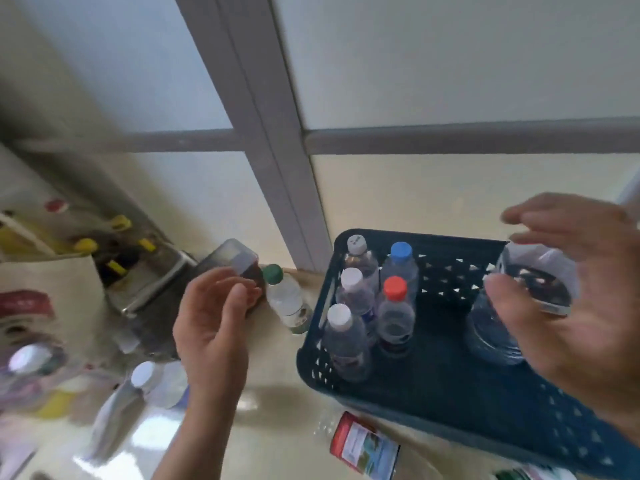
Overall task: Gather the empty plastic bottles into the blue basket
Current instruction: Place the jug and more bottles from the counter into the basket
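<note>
1. On the glossy tabletop (pixel 277 427), right of centre, sits the blue basket (pixel 450 393), a perforated plastic crate set near the wall.
2. Five small clear bottles stand upright in the basket's left part: one with a white cap at the back (pixel 358 252), a blue-capped bottle (pixel 401 261) beside it, a second white-capped bottle (pixel 353 289) in front, a red-capped bottle (pixel 394 306) to its right, and a third white-capped one (pixel 341 336) nearest the camera.
3. A larger bottle (pixel 512 306) with a white label stands in the basket's right part, partly hidden by the right hand (pixel 571 289).
4. The right hand is spread open around that larger bottle, fingers straight and thumb apart – whether it touches the plastic is unclear through the blur.
5. The left hand (pixel 214 317) hovers over the tabletop left of the basket, fingers loosely curled, gripping nothing.
6. Just beyond its fingertips a green-capped bottle (pixel 285 296) stands on the tabletop, just beside the basket's left wall.
7. A dark container with a translucent lid (pixel 235 261) sits behind the left hand.
8. A red-labelled bottle (pixel 363 445) lies on its side in front of the basket.
9. More white-capped bottles (pixel 145 379) and a cloth bag (pixel 52 296) crowd the blurred left side – details there are hard to read.
</note>
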Tool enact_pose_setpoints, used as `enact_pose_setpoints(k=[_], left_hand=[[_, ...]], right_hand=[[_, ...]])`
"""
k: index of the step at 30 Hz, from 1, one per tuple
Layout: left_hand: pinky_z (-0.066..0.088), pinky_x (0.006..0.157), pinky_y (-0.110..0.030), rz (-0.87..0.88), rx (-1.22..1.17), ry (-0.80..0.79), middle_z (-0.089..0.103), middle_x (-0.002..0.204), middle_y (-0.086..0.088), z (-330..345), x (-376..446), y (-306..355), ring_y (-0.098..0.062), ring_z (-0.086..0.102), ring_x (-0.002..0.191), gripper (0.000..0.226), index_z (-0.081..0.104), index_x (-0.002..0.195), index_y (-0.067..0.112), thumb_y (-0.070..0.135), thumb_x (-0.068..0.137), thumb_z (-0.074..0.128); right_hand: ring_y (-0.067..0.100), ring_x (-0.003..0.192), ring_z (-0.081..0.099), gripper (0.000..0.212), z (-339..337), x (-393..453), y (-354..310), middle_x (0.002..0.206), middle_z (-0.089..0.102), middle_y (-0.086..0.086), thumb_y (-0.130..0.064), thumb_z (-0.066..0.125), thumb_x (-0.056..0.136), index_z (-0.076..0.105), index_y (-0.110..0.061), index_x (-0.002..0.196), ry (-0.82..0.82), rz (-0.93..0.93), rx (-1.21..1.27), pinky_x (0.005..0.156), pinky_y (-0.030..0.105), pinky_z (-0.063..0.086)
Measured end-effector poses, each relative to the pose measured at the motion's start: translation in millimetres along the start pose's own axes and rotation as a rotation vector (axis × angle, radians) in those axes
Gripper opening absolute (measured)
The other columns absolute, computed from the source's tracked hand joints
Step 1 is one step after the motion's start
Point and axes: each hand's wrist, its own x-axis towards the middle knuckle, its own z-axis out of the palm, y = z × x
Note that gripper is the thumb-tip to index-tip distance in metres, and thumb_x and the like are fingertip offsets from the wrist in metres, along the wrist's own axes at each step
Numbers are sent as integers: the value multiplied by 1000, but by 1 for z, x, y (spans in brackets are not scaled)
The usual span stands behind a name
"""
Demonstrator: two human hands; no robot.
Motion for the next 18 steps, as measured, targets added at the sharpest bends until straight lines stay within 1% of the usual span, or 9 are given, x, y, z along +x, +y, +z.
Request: enact_pose_setpoints(k=[2, 4, 6, 8, 10, 11, 13, 15, 18], left_hand=[[56, 92, -49, -140, 160, 43, 69, 107, -9, -13, 11, -49, -22, 69, 97, 26, 57, 112, 25, 11, 91, 65], [53, 98, -49, -304, 282, -58, 60, 131, -6, -16, 17, -99, -23, 62, 115, 56, 46, 130, 28, 8, 86, 73], [46, 106, -46, -386, 323, -180, 47, 145, -1, -7, 15, -133, -19, 49, 129, 87, 32, 145, 28, 21, 76, 85], [39, 110, -38, -382, 267, -260, 42, 148, 6, 5, 14, -157, -12, 43, 133, 104, 27, 150, 29, 36, 67, 91], [39, 106, -27, -405, 191, -302, 44, 147, 12, 15, 16, -174, -2, 44, 131, 103, 30, 148, 32, 37, 66, 92], [40, 101, -16, -409, 163, -305, 48, 142, 17, 19, 18, -178, 8, 48, 125, 95, 35, 144, 32, 31, 68, 92], [44, 79, -1, -406, 107, -303, 56, 123, 24, 27, 20, -183, 20, 55, 106, 75, 45, 132, 34, 18, 73, 88], [49, 69, -6, -428, 50, -306, 66, 111, 17, 32, 22, -185, 9, 65, 97, 61, 54, 120, 34, 10, 74, 87], [53, 67, -12, -473, -45, -292, 72, 104, 8, 30, 24, -181, -3, 70, 92, 56, 62, 113, 30, 8, 69, 89]], right_hand=[[17, 100, 60, 33, 41, 10, -27, 109, 60, -1, -21, 65, 83, 55, -14, 113, -164, -81, -2, 85, 29, 51], [7, 101, 59, 37, 83, 20, -39, 111, 62, -9, -34, 62, 86, 54, -22, 120, -426, -37, -34, 87, 32, 52], [4, 110, 56, 47, 123, 32, -42, 122, 58, -16, -42, 60, 88, 44, -36, 131, -686, 47, -101, 94, 34, 51], [9, 119, 53, 58, 163, 42, -42, 137, 51, -12, -43, 59, 90, 32, -39, 140, -883, 40, -243, 102, 32, 46], [19, 121, 54, 66, 201, 47, -39, 145, 46, -5, -40, 59, 91, 23, -35, 146, -990, 28, -337, 102, 36, 46], [23, 118, 57, 68, 218, 48, -33, 145, 47, -1, -39, 58, 91, 21, -33, 147, -1020, 25, -393, 100, 40, 49], [27, 108, 61, 64, 244, 47, -22, 137, 54, 3, -40, 57, 91, 24, -30, 145, -1052, 23, -521, 94, 43, 51], [28, 100, 63, 53, 260, 42, -16, 125, 61, 5, -38, 53, 93, 32, -29, 141, -1041, 17, -610, 92, 43, 50], [28, 90, 62, 40, 268, 40, -15, 111, 64, 8, -23, 53, 94, 42, -24, 132, -1035, 17, -624, 75, 33, 46]])
